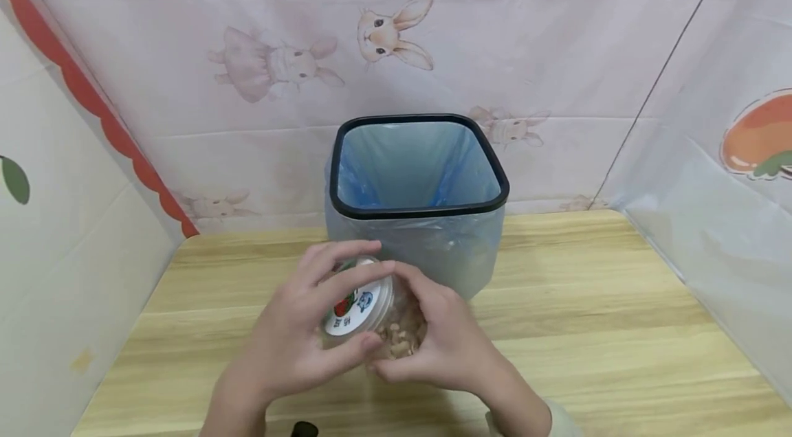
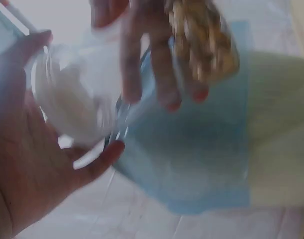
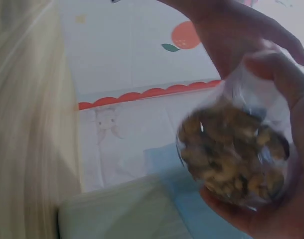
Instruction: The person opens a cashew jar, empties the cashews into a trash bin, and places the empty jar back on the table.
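Observation:
A clear plastic jar [image 1: 401,335] is tilted in the air in front of the bin, with brown pieces that look like shelled nuts [image 3: 234,159] gathered at its base. My right hand [image 1: 454,344] grips its body, thumb below and fingers above. Round the rim of its clear lid [image 1: 353,317], which bears a white round label with red and blue pictures, curl the fingers and thumb of my left hand [image 1: 291,327]. In the left wrist view the lid [image 2: 67,99] is blurred, and the right hand's fingers [image 2: 157,79] cross in front of the jar.
Behind the hands stands a bin with a black rim [image 1: 421,211] and a bluish plastic liner. It rests on a wood-grain table [image 1: 588,313] against a rabbit-printed backdrop [image 1: 185,80]. A small dark object [image 1: 304,429] shows at the bottom edge.

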{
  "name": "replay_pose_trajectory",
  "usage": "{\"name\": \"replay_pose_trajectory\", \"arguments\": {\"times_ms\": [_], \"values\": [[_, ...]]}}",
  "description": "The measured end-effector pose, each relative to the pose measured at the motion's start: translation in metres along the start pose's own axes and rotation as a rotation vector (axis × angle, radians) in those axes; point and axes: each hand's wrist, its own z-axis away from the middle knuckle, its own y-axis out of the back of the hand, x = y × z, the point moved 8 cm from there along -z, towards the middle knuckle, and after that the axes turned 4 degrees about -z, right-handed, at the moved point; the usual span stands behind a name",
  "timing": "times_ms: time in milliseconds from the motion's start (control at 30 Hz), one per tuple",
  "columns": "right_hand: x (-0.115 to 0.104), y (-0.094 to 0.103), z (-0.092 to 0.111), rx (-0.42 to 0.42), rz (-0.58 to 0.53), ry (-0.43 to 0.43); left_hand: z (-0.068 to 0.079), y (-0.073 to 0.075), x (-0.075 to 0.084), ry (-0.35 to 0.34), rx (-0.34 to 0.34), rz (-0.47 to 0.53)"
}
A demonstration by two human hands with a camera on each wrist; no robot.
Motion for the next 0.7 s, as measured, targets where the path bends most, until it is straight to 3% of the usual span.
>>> {"name": "replay_pose_trajectory", "arguments": {"times_ms": [167,267,467,700], "values": [[0.001,-0.004,0.001,-0.186,-0.164,-0.007,0.002,0.007,0.005,-0.124,-0.021,0.072],[0.0,-0.005,0.002,-0.242,-0.205,0.018,0.002,0.007,0.009,-0.177,-0.015,0.096],[-0.002,-0.005,0.001,-0.268,-0.253,0.081,-0.001,0.009,0.016,-0.242,-0.001,0.143],[-0.002,-0.002,0.001,-0.27,-0.272,0.092,-0.003,0.008,0.019,-0.247,0.001,0.154]]}}
